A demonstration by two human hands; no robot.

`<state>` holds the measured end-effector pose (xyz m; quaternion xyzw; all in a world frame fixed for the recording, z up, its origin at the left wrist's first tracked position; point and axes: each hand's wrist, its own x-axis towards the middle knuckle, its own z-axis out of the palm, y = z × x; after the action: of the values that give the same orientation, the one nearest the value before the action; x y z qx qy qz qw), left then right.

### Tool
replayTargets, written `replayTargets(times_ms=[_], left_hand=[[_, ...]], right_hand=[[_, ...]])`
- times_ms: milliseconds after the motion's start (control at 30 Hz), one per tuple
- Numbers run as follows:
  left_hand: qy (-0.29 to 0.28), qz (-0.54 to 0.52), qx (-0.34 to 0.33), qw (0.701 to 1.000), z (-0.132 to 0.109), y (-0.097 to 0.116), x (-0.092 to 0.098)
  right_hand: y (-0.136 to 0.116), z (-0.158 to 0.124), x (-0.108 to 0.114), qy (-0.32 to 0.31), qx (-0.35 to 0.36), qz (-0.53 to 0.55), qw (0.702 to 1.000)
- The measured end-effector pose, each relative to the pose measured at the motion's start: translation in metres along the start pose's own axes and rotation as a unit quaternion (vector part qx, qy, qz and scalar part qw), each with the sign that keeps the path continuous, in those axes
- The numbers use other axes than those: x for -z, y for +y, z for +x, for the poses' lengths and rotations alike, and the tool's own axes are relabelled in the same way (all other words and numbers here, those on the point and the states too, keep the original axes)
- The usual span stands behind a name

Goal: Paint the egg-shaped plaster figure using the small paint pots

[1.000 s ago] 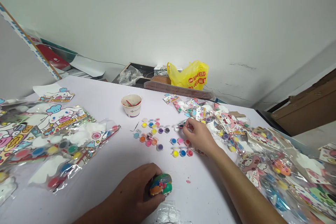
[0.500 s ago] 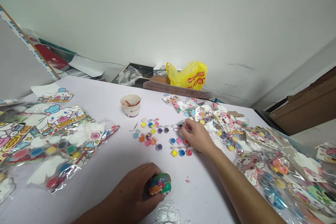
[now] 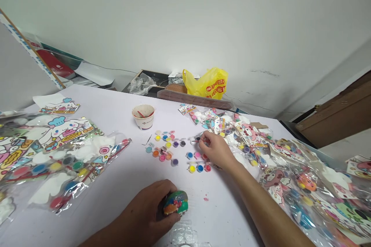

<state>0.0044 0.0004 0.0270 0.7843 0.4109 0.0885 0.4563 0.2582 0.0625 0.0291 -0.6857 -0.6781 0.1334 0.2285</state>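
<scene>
Near the front of the white table (image 3: 116, 185), my left hand (image 3: 153, 208) grips a small painted figure (image 3: 176, 202) with green, orange, blue and red on it. Farther back and to the right, my right hand (image 3: 214, 146) is closed in a pinch on a thin red paintbrush (image 3: 196, 141). The brush tip is beside a dark paint pot, partly hidden. Just left of and below that hand lie strips of small paint pots (image 3: 199, 168), in yellow, blue and red. More pots (image 3: 162, 157) in several colours lie to their left.
A paper cup (image 3: 144, 116) with red sticks stands behind the pots. Plastic-wrapped craft kits lie at the left (image 3: 66, 154) and right (image 3: 307, 193). A yellow bag (image 3: 208, 83) is beyond the table's back edge. Clear tape (image 3: 183, 232) lies at the front.
The view has shifted very slightly. Both hands keep nearly the same places and holds.
</scene>
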Motion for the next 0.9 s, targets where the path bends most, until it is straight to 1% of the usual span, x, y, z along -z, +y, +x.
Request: replayTargets(times_ms=[167,333,433,533,633,700,767,833,900], left_hand=[[0.006,-0.002,-0.007,1.0,0.002,0.0,0.0],[0.003,-0.015,-0.017,1.0,0.003,-0.003,0.0],[0.009,-0.037,-0.018,0.999,0.002,-0.003,0.0],[0.02,-0.055,-0.02,0.998,0.001,-0.004,-0.001],[0.027,-0.06,-0.022,0.998,0.002,-0.004,-0.002],[0.031,-0.054,-0.028,0.998,0.002,-0.004,-0.002],[0.03,-0.046,-0.037,0.998,0.002,-0.004,-0.002],[0.025,-0.035,-0.042,0.998,0.002,-0.004,-0.002],[0.022,-0.023,-0.039,0.999,0.001,-0.005,-0.002]], right_hand=[[0.0,-0.002,0.004,0.0,0.003,0.003,1.0],[-0.006,-0.01,0.018,0.014,0.015,0.013,1.0],[-0.013,-0.027,0.028,0.026,0.043,0.049,0.998],[-0.019,-0.055,0.031,0.036,0.074,0.124,0.989],[-0.023,-0.09,0.019,0.046,0.071,0.207,0.975],[-0.025,-0.111,0.005,0.06,0.061,0.261,0.961],[-0.028,-0.127,-0.011,0.058,0.048,0.282,0.957],[-0.031,-0.135,-0.024,0.028,0.056,0.299,0.952],[-0.034,-0.136,-0.031,-0.002,0.068,0.314,0.947]])
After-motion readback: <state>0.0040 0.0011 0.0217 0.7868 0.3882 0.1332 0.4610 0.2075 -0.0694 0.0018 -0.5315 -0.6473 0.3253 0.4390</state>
